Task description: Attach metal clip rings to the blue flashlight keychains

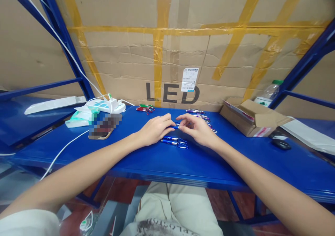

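Observation:
My left hand (158, 128) is closed, its thumb and fingertips pinching one end of a small blue keychain flashlight (176, 127). At the flashlight's other end, the thumb and fingers of my right hand (195, 128) are curled in a pinch. Both hands partly cover it. Just in front of my hands lie two more blue flashlights (171, 143) with silver carabiner clips, side by side on the blue table (146, 162). Behind my right hand is a row of several dark blue and purple flashlights (195, 111), some hidden by my fingers.
Red and green flashlights (144, 109) lie at the back. To the left are a phone (104, 127), a tissue pack (78, 119) and a white power strip (108, 105). An open cardboard box (253, 119), a black mouse (281, 144) and a bottle (269, 91) stand right.

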A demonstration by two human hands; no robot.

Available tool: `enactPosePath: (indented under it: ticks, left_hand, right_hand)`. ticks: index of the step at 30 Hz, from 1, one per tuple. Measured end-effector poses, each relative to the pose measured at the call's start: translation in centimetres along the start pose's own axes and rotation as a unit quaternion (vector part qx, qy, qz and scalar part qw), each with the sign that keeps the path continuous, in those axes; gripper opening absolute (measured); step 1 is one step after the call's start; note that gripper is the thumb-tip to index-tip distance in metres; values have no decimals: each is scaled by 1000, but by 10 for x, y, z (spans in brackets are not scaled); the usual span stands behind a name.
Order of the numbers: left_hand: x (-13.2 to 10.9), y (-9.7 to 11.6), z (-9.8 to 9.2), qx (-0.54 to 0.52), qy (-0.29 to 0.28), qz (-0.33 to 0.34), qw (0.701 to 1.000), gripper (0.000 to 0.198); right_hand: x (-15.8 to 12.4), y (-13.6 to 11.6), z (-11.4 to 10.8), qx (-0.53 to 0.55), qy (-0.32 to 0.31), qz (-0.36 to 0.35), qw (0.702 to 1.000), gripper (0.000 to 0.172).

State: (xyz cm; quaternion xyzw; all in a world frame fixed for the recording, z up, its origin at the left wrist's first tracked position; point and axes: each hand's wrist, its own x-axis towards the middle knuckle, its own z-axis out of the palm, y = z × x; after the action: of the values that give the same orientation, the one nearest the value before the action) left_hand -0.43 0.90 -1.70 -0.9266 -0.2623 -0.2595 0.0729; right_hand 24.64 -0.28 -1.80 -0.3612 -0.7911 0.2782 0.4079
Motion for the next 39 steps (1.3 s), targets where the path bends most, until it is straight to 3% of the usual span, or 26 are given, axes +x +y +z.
enactPosePath:
  ticks: [5,8,12,15,19,24,32,39]
  left_hand:
    - [2,0,-3,117,19,69,991,36]
    - [4,4,-7,160,35,104,981,37]
    - [4,9,-12,138,44,127,981,38]
    - [4,10,-12,98,53,100,989,37]
    - [4,8,-9,81,76,70,991,37]
    - [3,4,-7,19,89,45,995,32]
    - [3,0,-3,-67,46,-9,997,38]
    - [4,-6,2,-98,13,-43,994,39]
  right_hand:
    - [2,1,-1,123,-21,64,990,36]
    - [2,-3,-3,227,-36,151,961,40]
    - [2,-7,-8,332,-55,259,905,39]
    - [2,-8,-10,367,-70,275,886,41]
    - [2,-8,-10,367,-67,257,892,40]
    - [1,-6,-6,310,-48,203,928,39]
    - [4,-1,-2,153,-4,80,985,33]
    - [0,-3,1,-21,1,-10,1000,21]
